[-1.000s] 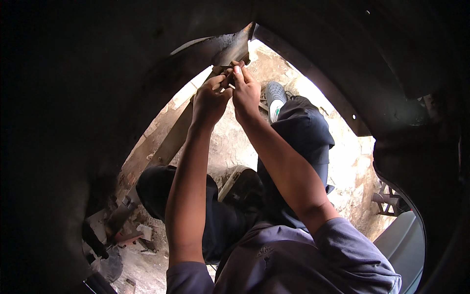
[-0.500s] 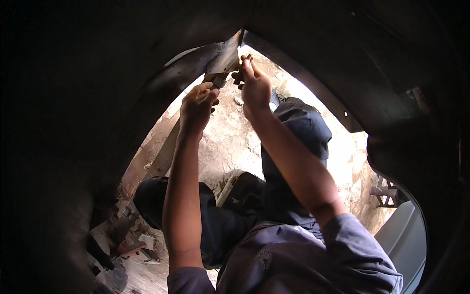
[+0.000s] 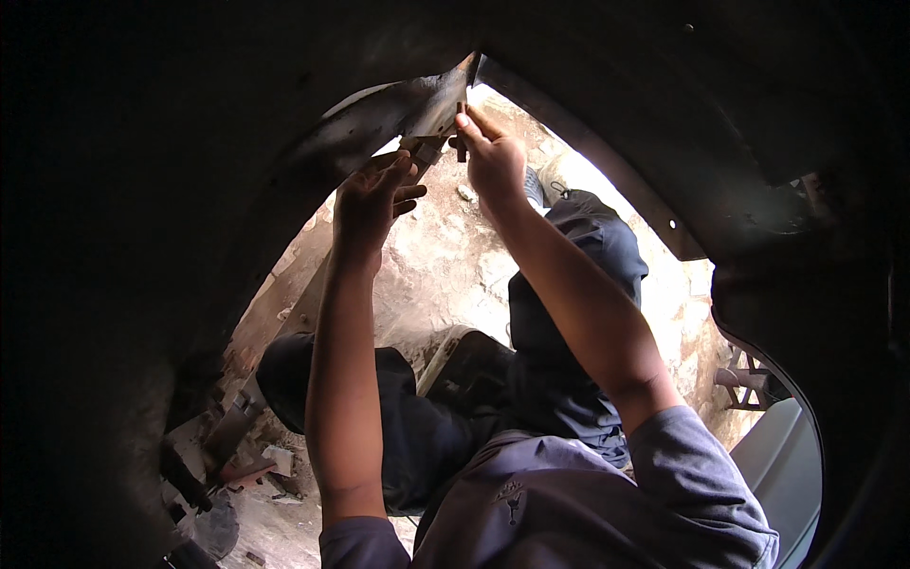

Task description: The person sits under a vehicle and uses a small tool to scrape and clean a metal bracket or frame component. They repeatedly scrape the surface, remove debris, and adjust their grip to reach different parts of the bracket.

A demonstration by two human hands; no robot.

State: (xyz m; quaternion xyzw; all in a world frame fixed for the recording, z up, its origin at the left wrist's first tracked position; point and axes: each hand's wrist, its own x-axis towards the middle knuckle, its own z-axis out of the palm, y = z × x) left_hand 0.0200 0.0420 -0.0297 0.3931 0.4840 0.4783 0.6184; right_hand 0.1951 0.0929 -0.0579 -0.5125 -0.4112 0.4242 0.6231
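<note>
My right hand [image 3: 495, 166] pinches a short brown metal rod [image 3: 462, 131], held upright near the top of the opening in a dark panel. To its left, my left hand [image 3: 368, 209] is raised with its lower fingers stretched out and apart. Its upper fingertips reach a dark metal strip with a small block [image 3: 428, 152] at its end, just under the panel's lip. Whether these fingertips press on the strip is hard to see. A bent, worn metal flange [image 3: 431, 106] runs above both hands.
The dark curved panel [image 3: 588, 142] surrounds my arms. Below lies a bright, dusty floor [image 3: 441, 256], with my bent legs in dark trousers [image 3: 578, 256] over it. Scrap pieces [image 3: 275, 465] lie at lower left; a metal frame [image 3: 749, 379] and a pale grey panel [image 3: 782, 455] stand at right.
My left hand has shifted slightly left and its fingers have spread. My right hand has turned the brown rod, which now stands upright and shows more of its length.
</note>
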